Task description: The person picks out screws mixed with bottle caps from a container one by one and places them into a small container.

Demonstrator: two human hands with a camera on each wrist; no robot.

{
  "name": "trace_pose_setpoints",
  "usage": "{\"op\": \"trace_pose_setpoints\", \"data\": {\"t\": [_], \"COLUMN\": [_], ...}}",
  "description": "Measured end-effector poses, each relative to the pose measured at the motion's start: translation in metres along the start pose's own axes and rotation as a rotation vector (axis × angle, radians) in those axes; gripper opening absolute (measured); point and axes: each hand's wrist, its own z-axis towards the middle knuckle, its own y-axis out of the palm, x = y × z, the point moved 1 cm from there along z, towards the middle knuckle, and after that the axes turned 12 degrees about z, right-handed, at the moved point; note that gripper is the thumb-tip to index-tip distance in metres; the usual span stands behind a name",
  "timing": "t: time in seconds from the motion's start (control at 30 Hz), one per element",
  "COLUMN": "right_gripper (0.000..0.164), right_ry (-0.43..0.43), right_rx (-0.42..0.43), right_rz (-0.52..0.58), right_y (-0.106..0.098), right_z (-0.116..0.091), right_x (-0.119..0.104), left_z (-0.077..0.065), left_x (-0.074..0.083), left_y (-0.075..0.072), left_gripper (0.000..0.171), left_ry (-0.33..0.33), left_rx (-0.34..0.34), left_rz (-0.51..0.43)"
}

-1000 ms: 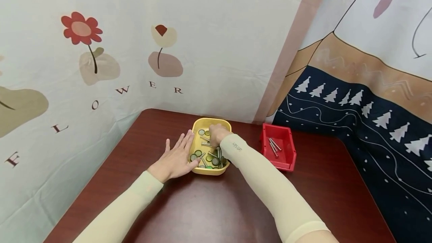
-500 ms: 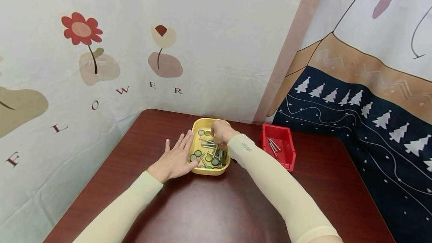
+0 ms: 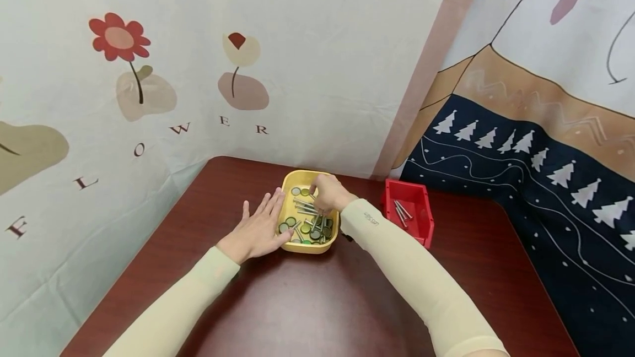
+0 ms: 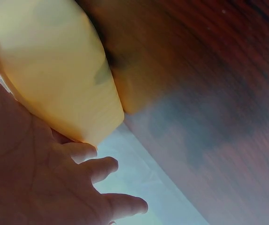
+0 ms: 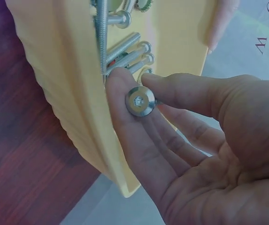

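A yellow tray (image 3: 333, 174) holds several metal bolts (image 3: 305, 207) and several bottle caps (image 3: 305, 228), heaped toward its near right corner. Over the tray's right side, my right hand (image 3: 329, 193) pinches a bolt (image 5: 140, 101) between thumb and fingertip. The bolt's round hex-socket head faces the right wrist camera; its shank is mostly hidden. My left hand (image 3: 256, 233) lies with straight, spread fingers against the tray's left side, its thumb over the near rim. In the left wrist view the tray's outer wall (image 4: 54, 70) is beside the palm.
A red bin (image 3: 420, 219) with a few bolts (image 3: 402, 212) in it stands to the right of the tray on the dark brown table (image 3: 317, 302). Printed fabric (image 3: 317, 70) hangs behind the table and along its right side.
My right hand has shifted slightly right and lifted from inside the tray, uncovering more bolts and caps. The left hand stays against the tray.
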Motion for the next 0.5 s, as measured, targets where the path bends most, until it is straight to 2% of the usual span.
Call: {"op": "trace_pose_setpoints", "data": {"t": [0.2,0.5], "right_gripper": [0.042,0.031], "right_ry": [-0.061,-0.086], "right_rx": [0.0,0.062], "right_rz": [0.047,-0.013], "right_y": [-0.004,-0.013], "right_z": [-0.008,-0.022], "right_x": [0.0,0.008], "left_z": [-0.001,-0.002], "left_x": [-0.002,0.001], "left_y": [-0.002,-0.001], "left_gripper": [0.101,0.101], "left_ry": [-0.015,-0.012], "left_rx": [-0.008,-0.009], "left_rz": [-0.005,-0.019]}}
